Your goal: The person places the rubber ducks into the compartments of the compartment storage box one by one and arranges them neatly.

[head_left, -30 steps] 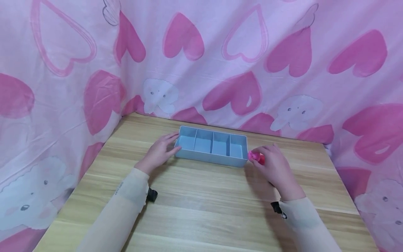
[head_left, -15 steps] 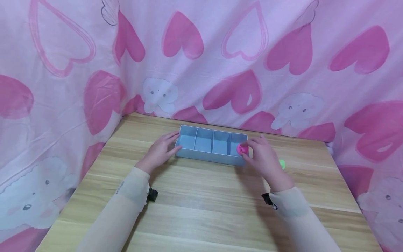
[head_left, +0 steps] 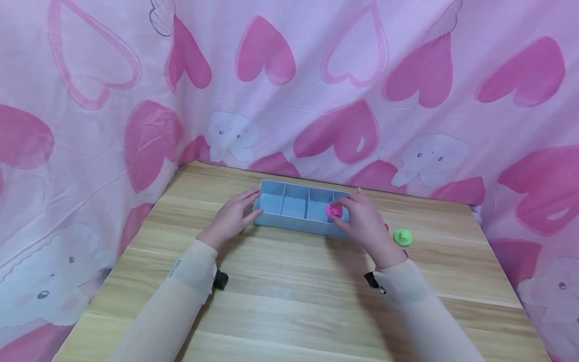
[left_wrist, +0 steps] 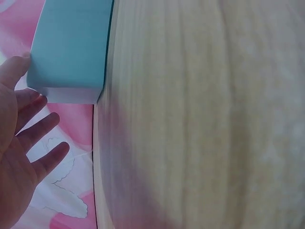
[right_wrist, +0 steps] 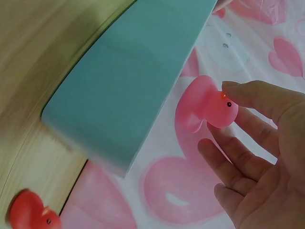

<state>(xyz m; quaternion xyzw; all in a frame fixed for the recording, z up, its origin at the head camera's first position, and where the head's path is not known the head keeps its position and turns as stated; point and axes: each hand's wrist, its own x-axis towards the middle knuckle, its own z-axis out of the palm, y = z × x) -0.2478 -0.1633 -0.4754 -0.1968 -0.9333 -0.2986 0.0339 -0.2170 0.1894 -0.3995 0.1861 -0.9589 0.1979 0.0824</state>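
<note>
By the right hand [head_left: 363, 221], the pink duck [head_left: 333, 210] is pinched over the blue box [head_left: 294, 222], not yet released; the box's end is touched by the outspread left hand [head_left: 229, 216]. The green duck [head_left: 402, 237] and red duck [right_wrist: 29, 212] are left outside.

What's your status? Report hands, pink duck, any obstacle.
Right hand pinching pink duck above box. Left hand at box's left end. Red duck, green duck lie right of box, seemingly not in the way.

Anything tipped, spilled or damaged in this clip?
Nothing stands out: the divided box sits upright, the pink duck held above it looks intact, and the green duck stands upright. A purple thing is too hidden to judge.
</note>
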